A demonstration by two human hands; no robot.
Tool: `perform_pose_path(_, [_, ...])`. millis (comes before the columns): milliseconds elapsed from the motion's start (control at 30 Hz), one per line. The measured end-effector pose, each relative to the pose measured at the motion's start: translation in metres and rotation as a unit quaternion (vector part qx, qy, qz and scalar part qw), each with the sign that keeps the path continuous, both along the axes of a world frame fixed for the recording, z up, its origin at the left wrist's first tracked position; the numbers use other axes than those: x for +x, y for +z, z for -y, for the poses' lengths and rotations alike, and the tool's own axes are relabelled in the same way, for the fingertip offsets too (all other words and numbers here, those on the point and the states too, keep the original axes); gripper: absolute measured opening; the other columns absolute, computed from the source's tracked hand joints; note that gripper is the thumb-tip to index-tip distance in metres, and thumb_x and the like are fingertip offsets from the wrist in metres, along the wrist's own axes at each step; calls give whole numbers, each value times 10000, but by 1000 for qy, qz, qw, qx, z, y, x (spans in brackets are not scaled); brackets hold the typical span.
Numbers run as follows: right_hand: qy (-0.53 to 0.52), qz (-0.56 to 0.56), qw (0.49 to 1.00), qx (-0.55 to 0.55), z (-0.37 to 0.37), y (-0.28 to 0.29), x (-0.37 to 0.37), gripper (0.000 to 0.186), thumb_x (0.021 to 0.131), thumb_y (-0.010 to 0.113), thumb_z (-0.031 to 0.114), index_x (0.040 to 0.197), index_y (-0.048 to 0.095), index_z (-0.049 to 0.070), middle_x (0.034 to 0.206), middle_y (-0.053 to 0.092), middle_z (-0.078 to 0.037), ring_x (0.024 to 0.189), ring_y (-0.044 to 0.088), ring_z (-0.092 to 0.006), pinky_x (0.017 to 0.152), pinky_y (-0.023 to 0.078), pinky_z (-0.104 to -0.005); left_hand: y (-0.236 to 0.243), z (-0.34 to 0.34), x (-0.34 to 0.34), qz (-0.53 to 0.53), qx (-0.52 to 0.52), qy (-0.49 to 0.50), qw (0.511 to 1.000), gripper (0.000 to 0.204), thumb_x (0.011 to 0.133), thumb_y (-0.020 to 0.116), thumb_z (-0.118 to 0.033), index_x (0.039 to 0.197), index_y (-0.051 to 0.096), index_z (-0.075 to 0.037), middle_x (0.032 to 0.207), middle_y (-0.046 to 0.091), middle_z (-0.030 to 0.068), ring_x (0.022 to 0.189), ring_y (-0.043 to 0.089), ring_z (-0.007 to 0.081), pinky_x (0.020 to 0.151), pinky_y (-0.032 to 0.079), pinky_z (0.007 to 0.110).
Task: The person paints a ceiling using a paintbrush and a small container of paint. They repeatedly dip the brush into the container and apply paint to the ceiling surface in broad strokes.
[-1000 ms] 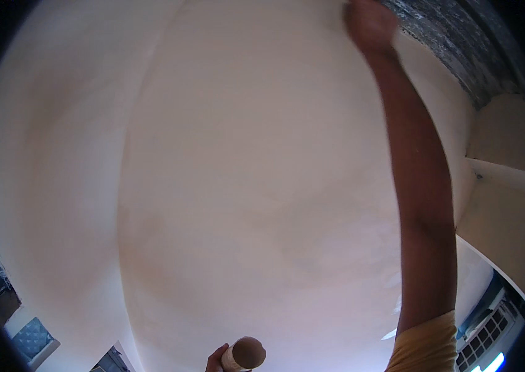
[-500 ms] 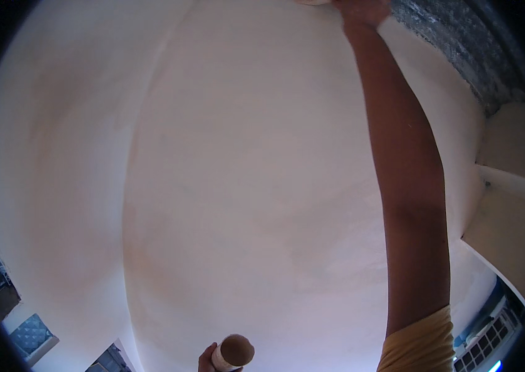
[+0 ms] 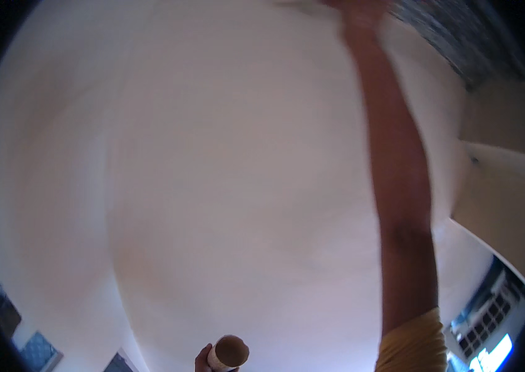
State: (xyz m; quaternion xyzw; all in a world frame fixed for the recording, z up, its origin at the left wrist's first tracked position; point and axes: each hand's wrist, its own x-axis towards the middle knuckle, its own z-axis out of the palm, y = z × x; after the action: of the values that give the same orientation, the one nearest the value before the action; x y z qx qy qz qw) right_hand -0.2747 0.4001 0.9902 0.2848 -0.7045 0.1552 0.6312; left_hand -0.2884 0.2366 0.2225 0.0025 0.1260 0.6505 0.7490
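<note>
At the lower edge my left hand (image 3: pixel 202 361) is closed around a small round cup-like container (image 3: pixel 231 352), pale outside and brown inside. Its mouth faces the view, and I cannot see contents clearly. My right arm stretches far up over the pale, smooth plastered wall (image 3: pixel 244 173). The right hand (image 3: pixel 364 11) is at the top edge, smeared by motion and partly cut off. Beside its fingers, against the wall, a flat pale thing (image 3: pixel 299 5) shows; its kind is too blurred to tell. A yellow-brown sleeve (image 3: pixel 414 341) covers the upper arm.
A rough grey patch (image 3: pixel 460 37) borders the wall at the upper right. Recessed shelves (image 3: pixel 504 118) lie below it. Farther down are a dark-paned grille (image 3: pixel 485 322) and a bright opening (image 3: pixel 491 356). A blue patterned panel (image 3: pixel 38 350) is at the lower left.
The whole view has shifted a little, and the shelves and right forearm appear further left. The pale thing by my right hand has slid left. My left hand still holds the container.
</note>
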Motion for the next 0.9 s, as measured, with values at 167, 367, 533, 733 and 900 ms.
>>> perform_pose_path(167, [-430, -122, 895, 10, -10, -10, -27, 139, 860, 694, 97, 951, 597, 55, 800, 636, -44, 684, 631, -185, 581, 483, -354, 11, -4, -1, -26, 27, -45, 998, 461, 983, 500, -494, 1314, 594, -186, 1275, 649, 47, 1177, 617, 246, 946, 535, 497])
perform_pose_path(367, [-528, -117, 830, 134, -15, 0, 184, 342, 801, 777, 366, 1119, 731, 248, 841, 744, -22, 721, 695, -194, 688, 550, -384, -6, 3, 16, -115, 130, -90, 981, 452, 957, 541, -548, 1285, 604, -243, 1227, 657, -4, 1138, 616, 209, 915, 533, 484])
perform_pose_path(533, [-868, -251, 402, 145, 41, -13, 299, 394, 835, 751, 346, 1177, 695, 160, 900, 750, -56, 805, 713, -256, 745, 559, -390, -29, -2, 24, -84, 167, -147, 971, 471, 963, 535, -547, 1305, 595, -229, 1221, 665, 18, 1116, 632, 228, 926, 533, 473])
perform_pose_path(733, [-836, -271, 398, 264, 9, -18, 327, 228, 881, 676, 309, 949, 692, 91, 833, 708, -104, 738, 693, -312, 651, 560, -427, -1, -6, 59, -209, 142, -45, 967, 456, 998, 472, -457, 1323, 596, -163, 1294, 651, 71, 1210, 609, 264, 972, 533, 492])
perform_pose_path(900, [-732, -187, 564, 333, 18, -100, 181, 89, 876, 707, 180, 936, 685, 118, 864, 691, -97, 753, 688, -315, 651, 565, -407, 14, -7, 56, -53, 55, -110, 991, 447, 997, 465, -438, 1323, 596, -163, 1303, 645, 71, 1220, 604, 266, 985, 528, 491])
